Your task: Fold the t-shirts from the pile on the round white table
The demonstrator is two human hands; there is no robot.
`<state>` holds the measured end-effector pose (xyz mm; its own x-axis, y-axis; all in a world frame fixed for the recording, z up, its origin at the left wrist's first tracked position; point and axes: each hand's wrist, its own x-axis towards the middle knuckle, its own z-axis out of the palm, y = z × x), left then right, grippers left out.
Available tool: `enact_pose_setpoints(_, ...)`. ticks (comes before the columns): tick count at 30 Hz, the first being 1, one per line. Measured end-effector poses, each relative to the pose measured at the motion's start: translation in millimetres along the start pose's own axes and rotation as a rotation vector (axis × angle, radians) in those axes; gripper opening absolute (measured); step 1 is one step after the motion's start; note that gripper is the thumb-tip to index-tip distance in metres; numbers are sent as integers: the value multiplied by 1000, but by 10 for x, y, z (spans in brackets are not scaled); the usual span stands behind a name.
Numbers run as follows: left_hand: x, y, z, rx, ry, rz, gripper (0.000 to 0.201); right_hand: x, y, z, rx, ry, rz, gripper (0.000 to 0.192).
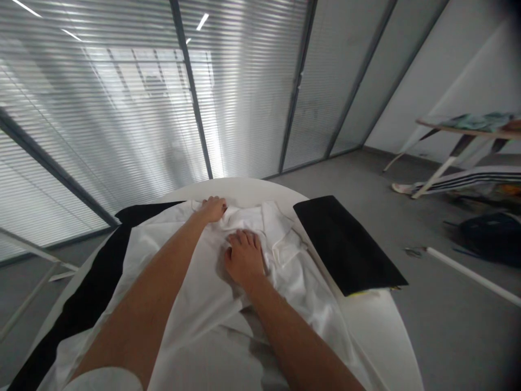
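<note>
White garment point(195, 326) lay rumpled on the round table point(374, 315), right hand point(246, 258) flat on it, fingers slightly spread; couldn't tell if the left hand point(214, 209) pinched its far edge. A dragging palm could've creased it more

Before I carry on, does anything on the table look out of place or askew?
The black rectangular item juts past the edge of the white table, so it looks carelessly placed. The white shirt is rumpled beside the right hand rather than flat. I see no spill or damage.
</note>
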<state>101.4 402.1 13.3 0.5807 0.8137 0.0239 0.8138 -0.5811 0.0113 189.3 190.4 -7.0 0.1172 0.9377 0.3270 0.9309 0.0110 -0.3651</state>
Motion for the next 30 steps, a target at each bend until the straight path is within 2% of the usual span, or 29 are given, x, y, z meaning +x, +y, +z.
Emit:
enact_pose_setpoints(4,-16,-88,13,0,207,-196,33,24,-9,-28,22,46,49,34)
enact_pose_setpoints(6,-26,-113,25,-17,257,-279,31,32,-5,-31,33,55,71,34)
enact_pose_setpoints(9,-45,-91,43,-51,292,-291,33,34,5,-22,42,46,79,33)
enact_pose_setpoints(11,-62,-39,55,-75,353,-221,37,31,9,-12,39,40,77,33)
enact_pose_setpoints(13,-82,28,81,-110,295,-78,40,30,14,3,32,34,80,33)
enact_pose_setpoints(16,-108,133,157,-139,72,89,46,33,36,41,10,50,104,35)
enact_pose_setpoints(18,-127,203,203,-127,10,77,51,40,65,69,-12,73,126,40)
enact_pose_setpoints(21,-202,314,207,-95,56,3,53,49,104,86,-35,88,136,44)
enact_pose_setpoints(25,-547,431,80,-116,142,-1,51,51,86,16,-37,77,162,39)
enact_pose_setpoints(30,-1327,428,-73,-215,272,21,44,115,31,-292,-27,78,267,34)
